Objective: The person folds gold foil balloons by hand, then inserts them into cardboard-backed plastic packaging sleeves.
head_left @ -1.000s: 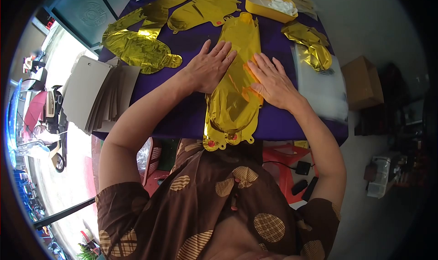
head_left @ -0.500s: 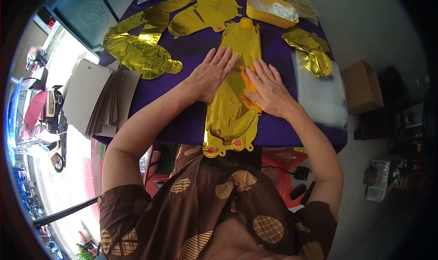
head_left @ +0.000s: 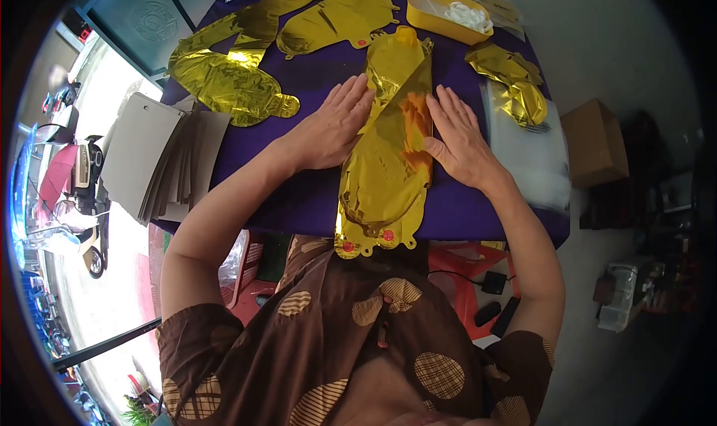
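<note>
A flat, folded gold foil balloon (head_left: 381, 179) lies lengthwise before me on the purple cloth, its lower end with red dots and small tabs at the table's front edge. My left hand (head_left: 337, 123), fingers stretched, rests along its left edge. At the right edge is my right hand (head_left: 459, 138), flat with fingers out, beside the balloon. An orange reflection of this hand shows on the foil. Neither hand grips anything.
More gold foil balloons (head_left: 239, 90) lie at the back left. A yellow tray (head_left: 433, 26) holds white ribbon or string. Grey cards (head_left: 142, 149) stand at the left, clear plastic sleeves (head_left: 523, 161) at the right under a crumpled gold balloon (head_left: 519, 82). A cardboard box (head_left: 594, 142) is beyond.
Both hands have moved apart, from on top of the foil out to its two side edges. The folded balloon has shifted slightly to the right.
</note>
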### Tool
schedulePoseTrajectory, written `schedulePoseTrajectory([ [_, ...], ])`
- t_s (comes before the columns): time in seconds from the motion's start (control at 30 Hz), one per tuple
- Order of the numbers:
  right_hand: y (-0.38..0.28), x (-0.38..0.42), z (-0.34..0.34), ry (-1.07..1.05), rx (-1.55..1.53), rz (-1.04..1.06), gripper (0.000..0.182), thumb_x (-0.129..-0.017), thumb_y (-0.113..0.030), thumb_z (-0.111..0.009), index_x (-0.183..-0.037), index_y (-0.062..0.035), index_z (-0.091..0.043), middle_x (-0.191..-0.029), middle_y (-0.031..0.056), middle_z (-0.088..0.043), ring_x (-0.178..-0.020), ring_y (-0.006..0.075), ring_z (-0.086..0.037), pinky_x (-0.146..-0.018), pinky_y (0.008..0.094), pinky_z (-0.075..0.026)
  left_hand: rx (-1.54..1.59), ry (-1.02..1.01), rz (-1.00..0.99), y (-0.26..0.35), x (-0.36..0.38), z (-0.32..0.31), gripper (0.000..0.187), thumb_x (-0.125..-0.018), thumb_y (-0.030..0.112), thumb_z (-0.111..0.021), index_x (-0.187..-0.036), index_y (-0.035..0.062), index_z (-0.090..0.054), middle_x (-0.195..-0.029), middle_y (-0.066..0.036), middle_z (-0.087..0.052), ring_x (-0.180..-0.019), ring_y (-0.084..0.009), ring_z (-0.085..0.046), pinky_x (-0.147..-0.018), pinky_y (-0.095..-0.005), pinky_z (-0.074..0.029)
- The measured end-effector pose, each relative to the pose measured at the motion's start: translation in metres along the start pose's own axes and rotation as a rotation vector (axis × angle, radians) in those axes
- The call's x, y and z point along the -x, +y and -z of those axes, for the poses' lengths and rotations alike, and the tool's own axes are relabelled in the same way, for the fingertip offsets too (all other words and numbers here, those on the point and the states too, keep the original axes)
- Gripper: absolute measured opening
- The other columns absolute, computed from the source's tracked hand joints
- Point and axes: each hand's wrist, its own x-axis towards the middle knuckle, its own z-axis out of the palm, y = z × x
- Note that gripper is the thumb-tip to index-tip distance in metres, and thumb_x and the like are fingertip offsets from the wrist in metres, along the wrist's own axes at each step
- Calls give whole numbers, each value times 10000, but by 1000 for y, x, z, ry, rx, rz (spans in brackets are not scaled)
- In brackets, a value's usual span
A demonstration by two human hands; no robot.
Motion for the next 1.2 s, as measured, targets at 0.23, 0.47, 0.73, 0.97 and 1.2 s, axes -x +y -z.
schedulePoseTrajectory([
  [0.23,-26,-14,-5,15,71,111,775,-975,-545,-455,-1462,50,-352,-1527,313,-282,-1442,449,-239,-1189,517,-178,-195,-132,40,14,-1,-4,663,-898,101,-506,-1491,-75,-267,-1585,-274,-195,-1500,-401,-136,-1212,-533,-109],
  [0.47,-8,1,-13,-42,115,46,771,-975,-535,-464,-1462,52,-348,-1529,304,-290,-1452,430,-232,-1197,502,-173,-206,-51,-42,19,-6,-12,703,-863,209,-569,-1446,-107,-336,-1524,-304,-301,-1466,-425,-227,-1183,-561,-188],
  [0.73,5,15,-3,-29,155,-62,751,-985,-496,-473,-1464,66,-335,-1537,298,-277,-1468,406,-213,-1202,495,-158,-294,-53,-56,18,-6,-16,729,-847,226,-577,-1444,-115,-334,-1516,-305,-313,-1465,-423,-232,-1177,-575,-188],
  [0.97,-26,5,3,2,134,105,745,-968,-497,-490,-1459,45,-349,-1529,301,-285,-1451,416,-239,-1193,504,-174,-294,-143,-16,23,-8,-9,680,-914,198,-493,-1486,-89,-263,-1562,-281,-243,-1490,-411,-175,-1188,-578,-149],
  [1.2,-14,17,-7,-82,155,55,781,-972,-561,-438,-1468,35,-348,-1537,296,-275,-1462,413,-211,-1199,507,-160,-245,-107,-10,24,-7,-9,724,-882,231,-555,-1475,-88,-288,-1549,-280,-268,-1481,-409,-199,-1177,-590,-170],
])
